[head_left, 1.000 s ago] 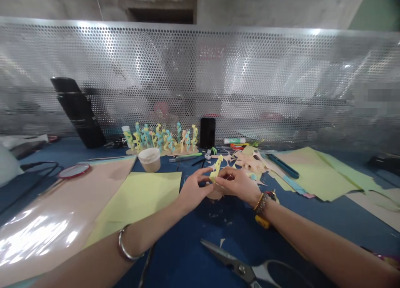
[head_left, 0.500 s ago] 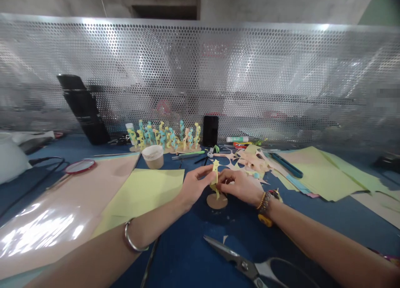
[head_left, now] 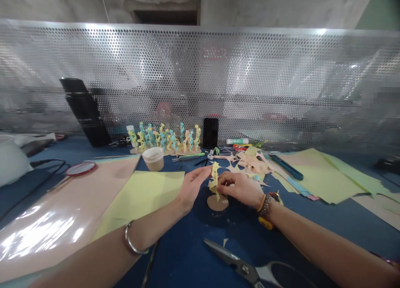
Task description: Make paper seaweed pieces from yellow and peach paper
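A twisted yellow paper spiral (head_left: 214,177) stands upright on a round brown cardboard base (head_left: 218,203). My right hand (head_left: 239,188) pinches the lower part of the spiral between thumb and fingers. On the other side, my left hand (head_left: 194,187) has its fingers stretched out, the tips close to the spiral's upper part; whether they touch it I cannot tell. Below the base, a pair of scissors (head_left: 243,267) lies on the blue tabletop, a tiny paper scrap beside the blades.
Several finished paper spirals (head_left: 165,140) stand at the back. A small tub (head_left: 153,159), a phone (head_left: 211,132) and a glue stick (head_left: 237,141) are nearby. Paper scraps (head_left: 253,161), a blue cutter (head_left: 286,167) and yellow sheets (head_left: 315,175) lie right; a magnifying glass (head_left: 81,168) lies left.
The fingers of my left hand have come off the spiral's upper part and straightened, moving slightly left. My right hand keeps its pinch lower down. The view has tilted up slightly.
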Demonstrator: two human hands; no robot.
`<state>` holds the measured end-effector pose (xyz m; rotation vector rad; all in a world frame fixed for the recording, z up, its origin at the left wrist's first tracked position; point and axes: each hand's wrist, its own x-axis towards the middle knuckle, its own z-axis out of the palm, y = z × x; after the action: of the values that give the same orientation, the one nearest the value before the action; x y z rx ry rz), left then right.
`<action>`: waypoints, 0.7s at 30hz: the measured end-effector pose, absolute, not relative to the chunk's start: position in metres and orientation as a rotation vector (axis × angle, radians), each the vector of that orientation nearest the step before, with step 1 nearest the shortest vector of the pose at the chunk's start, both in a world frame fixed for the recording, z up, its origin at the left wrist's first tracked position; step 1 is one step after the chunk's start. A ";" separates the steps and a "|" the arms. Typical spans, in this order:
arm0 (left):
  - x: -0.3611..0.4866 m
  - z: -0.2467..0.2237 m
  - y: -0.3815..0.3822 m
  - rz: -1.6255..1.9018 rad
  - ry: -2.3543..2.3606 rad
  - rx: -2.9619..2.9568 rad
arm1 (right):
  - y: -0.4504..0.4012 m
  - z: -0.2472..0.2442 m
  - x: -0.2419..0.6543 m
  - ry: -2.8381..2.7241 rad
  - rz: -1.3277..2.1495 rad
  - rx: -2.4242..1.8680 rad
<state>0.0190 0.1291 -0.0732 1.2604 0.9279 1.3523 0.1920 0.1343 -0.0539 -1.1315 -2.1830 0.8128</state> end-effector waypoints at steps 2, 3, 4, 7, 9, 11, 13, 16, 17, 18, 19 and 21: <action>0.018 -0.074 0.130 1.345 0.913 1.261 | 0.133 -0.052 0.192 -2.173 0.830 -1.132; 0.018 -0.074 0.130 1.341 0.913 1.262 | 0.133 -0.052 0.192 -2.166 0.837 -1.134; 0.018 -0.073 0.130 1.338 0.915 1.264 | 0.133 -0.052 0.192 -2.160 0.841 -1.136; 0.019 -0.073 0.129 1.324 0.929 1.281 | 0.135 -0.054 0.193 -2.146 0.840 -1.137; 0.020 -0.072 0.129 1.303 0.942 1.298 | 0.137 -0.057 0.194 -2.143 0.835 -1.132; 0.020 -0.073 0.129 1.281 0.956 1.312 | 0.138 -0.059 0.194 -2.142 0.835 -1.122; 0.020 -0.073 0.129 1.269 0.966 1.325 | 0.138 -0.060 0.194 -2.140 0.838 -1.112; 0.021 -0.071 0.128 1.263 0.975 1.348 | 0.138 -0.060 0.195 -2.127 0.825 -1.106; 0.021 -0.070 0.128 1.265 0.977 1.359 | 0.138 -0.060 0.195 -2.117 0.811 -1.106; 0.021 -0.069 0.127 1.268 0.980 1.371 | 0.138 -0.060 0.196 -2.103 0.791 -1.107; 0.021 -0.069 0.127 1.270 0.985 1.385 | 0.139 -0.060 0.196 -2.085 0.766 -1.108; 0.021 -0.068 0.127 1.268 1.004 1.417 | 0.141 -0.061 0.198 -2.043 0.710 -1.103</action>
<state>0.0210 0.1269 -0.0684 1.4173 1.0036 1.2685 0.1979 0.1409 -0.0606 -1.1035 -2.0426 0.7099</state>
